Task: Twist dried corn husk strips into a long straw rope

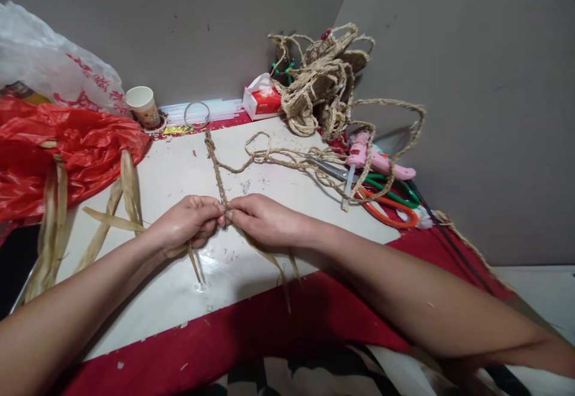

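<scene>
Both hands meet over the white board at the near end of a brown braided cord [218, 171]. My left hand [193, 222] is closed, its thumb and finger pinching the cord's end. From the other side my right hand [265, 219] pinches the same end, fingertips touching the left ones. Loose dry fibre strands [274, 264] hang below the hands toward the board's front edge. The cord runs up and away from the hands, and a thinner cord [278, 155] leads off it to the right. The exact grip point is hidden between the fingers.
The white board [171, 171] lies on a red cloth [188, 348]. Left: a red plastic bag [81, 138], dry fibre strips [130, 186] and a paper cup [141, 105]. Right: a heap of braided rope [318, 84], a pink glue gun [359, 150], orange-handled scissors [386, 213] and a tissue pack [263, 102].
</scene>
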{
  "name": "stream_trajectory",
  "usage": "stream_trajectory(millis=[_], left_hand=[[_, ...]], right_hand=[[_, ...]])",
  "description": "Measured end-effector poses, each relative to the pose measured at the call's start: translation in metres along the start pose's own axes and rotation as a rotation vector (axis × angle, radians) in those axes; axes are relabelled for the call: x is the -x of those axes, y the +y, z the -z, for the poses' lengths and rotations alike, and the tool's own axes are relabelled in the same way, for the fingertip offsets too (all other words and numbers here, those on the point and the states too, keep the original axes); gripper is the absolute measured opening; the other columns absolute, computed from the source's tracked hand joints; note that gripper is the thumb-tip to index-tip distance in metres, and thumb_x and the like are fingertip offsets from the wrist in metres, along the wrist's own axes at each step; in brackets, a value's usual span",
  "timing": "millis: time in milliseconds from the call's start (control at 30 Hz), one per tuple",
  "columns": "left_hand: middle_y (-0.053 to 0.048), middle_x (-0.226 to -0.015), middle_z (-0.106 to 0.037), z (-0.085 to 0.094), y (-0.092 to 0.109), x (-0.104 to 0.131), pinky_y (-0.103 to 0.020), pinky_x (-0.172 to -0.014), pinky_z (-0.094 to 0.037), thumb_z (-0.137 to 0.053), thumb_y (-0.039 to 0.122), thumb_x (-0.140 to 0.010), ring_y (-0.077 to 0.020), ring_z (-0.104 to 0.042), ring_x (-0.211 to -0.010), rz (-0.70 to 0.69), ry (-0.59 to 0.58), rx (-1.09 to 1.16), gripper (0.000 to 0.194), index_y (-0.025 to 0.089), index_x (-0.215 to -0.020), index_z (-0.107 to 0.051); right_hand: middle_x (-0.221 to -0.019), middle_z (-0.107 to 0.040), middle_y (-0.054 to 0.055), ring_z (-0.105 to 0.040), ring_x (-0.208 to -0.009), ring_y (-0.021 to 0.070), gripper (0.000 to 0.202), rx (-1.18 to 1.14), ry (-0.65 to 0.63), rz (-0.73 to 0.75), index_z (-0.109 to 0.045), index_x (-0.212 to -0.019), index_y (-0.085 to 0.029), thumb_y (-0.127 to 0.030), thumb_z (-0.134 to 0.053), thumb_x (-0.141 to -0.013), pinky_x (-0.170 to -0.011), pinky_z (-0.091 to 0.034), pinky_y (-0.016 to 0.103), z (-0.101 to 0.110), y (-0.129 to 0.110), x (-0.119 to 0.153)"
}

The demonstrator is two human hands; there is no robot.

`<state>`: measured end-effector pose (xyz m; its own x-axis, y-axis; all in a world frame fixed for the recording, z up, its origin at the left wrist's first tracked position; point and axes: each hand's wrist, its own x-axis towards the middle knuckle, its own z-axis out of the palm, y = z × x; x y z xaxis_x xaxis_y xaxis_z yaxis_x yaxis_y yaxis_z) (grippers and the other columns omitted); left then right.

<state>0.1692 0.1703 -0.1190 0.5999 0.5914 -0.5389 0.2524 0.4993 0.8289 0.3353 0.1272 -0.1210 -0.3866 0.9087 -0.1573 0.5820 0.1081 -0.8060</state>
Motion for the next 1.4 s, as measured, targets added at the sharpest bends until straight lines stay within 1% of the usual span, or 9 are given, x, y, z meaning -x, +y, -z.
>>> stream_trajectory(millis=[233,500,767,933,1033,1100,1167,1233,1400], left_hand=[[0.008,-0.037,-0.03,-0.004,-0.006,0.001,-0.016,-0.032,-0.016,-0.049,0.022,-0.086,-0.0028,-0.019,-0.031,-0.096,0.086,-0.094,0.028,0.015,-0.06,-0.053],[0.008,-0.038,-0.032,-0.007,-0.012,0.002,-0.018,-0.034,-0.015,-0.053,0.026,-0.083,-0.0023,-0.022,-0.033,-0.18,0.098,-0.065,0.031,0.015,-0.054,-0.049],[0.007,-0.039,-0.032,-0.011,-0.015,0.004,-0.018,-0.035,-0.015,-0.057,0.03,-0.081,-0.0026,-0.023,-0.034,-0.204,0.106,0.005,0.035,0.016,-0.053,-0.044],[0.009,-0.038,-0.032,-0.01,-0.014,0.004,-0.019,-0.035,-0.012,-0.06,0.027,-0.08,-0.0028,-0.021,-0.033,-0.167,0.078,0.022,0.017,0.013,-0.07,-0.058],[0.01,-0.039,-0.03,-0.009,-0.013,0.004,-0.018,-0.036,-0.013,-0.06,0.026,-0.08,-0.0025,-0.02,-0.033,-0.181,0.045,0.058,0.016,0.014,-0.07,-0.057],[0.01,-0.041,-0.029,-0.009,-0.012,0.005,-0.018,-0.037,-0.014,-0.062,0.026,-0.08,-0.002,-0.019,-0.034,-0.198,0.032,0.078,0.019,0.015,-0.067,-0.054],[0.01,-0.042,-0.029,-0.009,-0.012,0.005,-0.018,-0.037,-0.013,-0.062,0.027,-0.079,-0.0019,-0.018,-0.035,-0.207,0.017,0.092,0.021,0.016,-0.066,-0.051],[0.01,-0.043,-0.029,-0.009,-0.013,0.005,-0.018,-0.038,-0.013,-0.063,0.03,-0.079,-0.002,-0.018,-0.036,-0.216,-0.001,0.101,0.022,0.016,-0.067,-0.051],[0.01,-0.043,-0.029,-0.005,-0.015,0.003,-0.019,-0.037,-0.011,-0.066,0.037,-0.078,-0.0024,-0.017,-0.036,-0.242,-0.044,0.087,0.029,0.016,-0.065,-0.049]], right_hand=[[-0.06,-0.048,0.0,-0.038,-0.057,0.009,0.025,0.199,0.068,-0.01,-0.048,-0.064,-0.014,-0.022,-0.045,-0.087,-0.055,-0.028,0.023,0.013,-0.008,0.008],[-0.046,-0.043,-0.006,-0.04,-0.035,0.0073,0.019,-0.557,-0.044,-0.246,-0.046,-0.076,-0.017,-0.024,-0.033,-0.089,-0.039,-0.033,0.019,-0.014,-0.012,0.015],[-0.073,-0.064,0.011,-0.051,-0.058,0.0155,0.025,0.396,0.155,-0.077,-0.059,-0.085,-0.013,-0.025,-0.037,-0.089,-0.054,-0.031,0.027,-0.028,-0.014,0.02],[-0.061,-0.059,0.006,-0.034,-0.047,0.0104,0.019,0.6,-0.278,0.263,-0.06,-0.07,-0.014,-0.016,-0.048,-0.084,-0.048,-0.021,0.027,-0.022,-0.032,0.044],[-0.054,-0.051,-0.001,-0.028,-0.046,0.0083,0.028,0.412,-0.373,0.341,-0.056,-0.062,-0.016,-0.024,-0.049,-0.088,-0.047,-0.022,0.024,-0.001,-0.046,0.056],[-0.055,-0.049,-0.002,-0.034,-0.049,0.0079,0.029,0.241,-0.123,0.258,-0.054,-0.063,-0.016,-0.023,-0.046,-0.09,-0.05,-0.027,0.022,0.013,-0.048,0.054],[-0.064,-0.053,0.0,-0.045,-0.059,0.0096,0.026,0.093,0.276,0.127,-0.056,-0.071,-0.016,-0.025,-0.042,-0.092,-0.057,-0.033,0.021,0.021,-0.042,0.043],[-0.076,-0.059,0.003,-0.051,-0.071,0.0122,0.019,-0.045,0.407,0.078,-0.058,-0.084,-0.015,-0.029,-0.047,-0.09,-0.063,-0.038,0.022,0.02,-0.028,0.028],[-0.053,-0.047,-0.002,-0.039,-0.045,0.0067,0.041,-0.437,-0.075,-0.116,-0.054,-0.07,-0.013,-0.048,-0.046,-0.089,-0.043,-0.031,0.019,0.004,0.001,-0.001]])
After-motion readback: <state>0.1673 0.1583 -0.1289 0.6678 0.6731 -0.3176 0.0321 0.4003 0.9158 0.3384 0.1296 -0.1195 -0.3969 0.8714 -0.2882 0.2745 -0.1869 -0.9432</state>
